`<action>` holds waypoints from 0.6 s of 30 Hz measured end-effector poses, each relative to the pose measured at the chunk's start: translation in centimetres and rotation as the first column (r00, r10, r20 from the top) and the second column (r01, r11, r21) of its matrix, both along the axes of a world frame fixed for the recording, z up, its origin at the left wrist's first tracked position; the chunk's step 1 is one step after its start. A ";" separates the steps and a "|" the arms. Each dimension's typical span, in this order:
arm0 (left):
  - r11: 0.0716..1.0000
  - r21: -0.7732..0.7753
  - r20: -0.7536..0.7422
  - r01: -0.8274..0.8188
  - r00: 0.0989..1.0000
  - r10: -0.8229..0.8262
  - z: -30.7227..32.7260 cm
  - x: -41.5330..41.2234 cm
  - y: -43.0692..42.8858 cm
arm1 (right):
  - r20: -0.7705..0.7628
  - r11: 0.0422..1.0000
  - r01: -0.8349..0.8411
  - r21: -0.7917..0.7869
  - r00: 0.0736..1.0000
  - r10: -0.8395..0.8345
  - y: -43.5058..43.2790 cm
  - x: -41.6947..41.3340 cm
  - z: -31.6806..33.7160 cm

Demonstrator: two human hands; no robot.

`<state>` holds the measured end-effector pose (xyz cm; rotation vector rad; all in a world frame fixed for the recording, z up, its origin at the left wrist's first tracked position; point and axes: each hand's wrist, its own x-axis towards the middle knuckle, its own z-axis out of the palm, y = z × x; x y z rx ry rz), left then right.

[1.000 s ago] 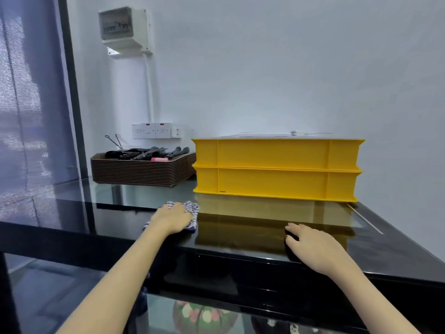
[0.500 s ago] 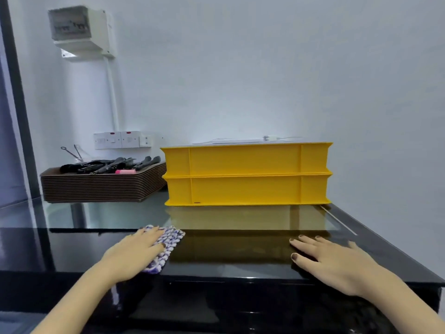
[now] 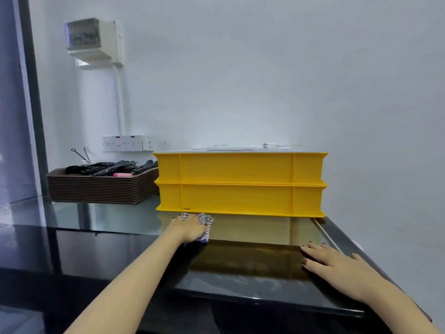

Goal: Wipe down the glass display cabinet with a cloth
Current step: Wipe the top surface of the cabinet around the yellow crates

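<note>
From the head camera, the left hand [image 3: 190, 229] lies flat on a checked blue-and-white cloth [image 3: 205, 221], with its fingers stretched out over the cloth and pressing it down rather than gripping it. The cloth is on the glass top of the cabinet [image 3: 120, 221], just in front of the lower of two stacked yellow crates [image 3: 240, 184] and near their left end. The right hand [image 3: 337, 266] rests palm down on the glass near the front right corner, well apart from the cloth. Its fingers [image 3: 313, 249] are spread, relaxed and holding nothing. To the left of the crates is a stack of brown trays [image 3: 101, 189] with dark tools [image 3: 113, 166] on top. On the white wall [image 3: 265, 80] behind are sockets [image 3: 127, 143] and a grey-fronted box [image 3: 94, 37].
</note>
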<state>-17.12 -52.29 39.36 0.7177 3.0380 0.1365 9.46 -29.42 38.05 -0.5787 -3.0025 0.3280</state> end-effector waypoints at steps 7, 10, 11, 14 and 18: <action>0.935 0.092 -0.061 0.342 0.939 -0.338 -1.7 12.1 1.9 | 0.005 0.999 -0.026 0.028 1.000 0.026 0.2 0.1 -0.3; 0.957 0.179 -0.057 0.229 0.973 -0.222 -2.2 12.3 -3.5 | 0.014 0.998 -0.040 0.046 0.999 0.039 0.1 0.0 -0.4; 0.968 0.186 -0.062 0.170 0.985 -0.161 -2.0 11.5 -5.3 | 0.010 0.998 -0.044 0.049 0.999 0.044 0.1 0.0 -0.3; 0.977 0.206 -0.049 -0.059 0.996 0.070 -1.4 8.3 -9.5 | 0.006 0.997 -0.051 0.052 0.999 0.051 -0.1 0.2 -0.2; 0.975 0.114 -0.103 -0.190 0.974 0.202 -1.2 7.4 -10.1 | 0.007 0.997 -0.063 0.046 0.998 0.063 -0.2 0.3 -0.1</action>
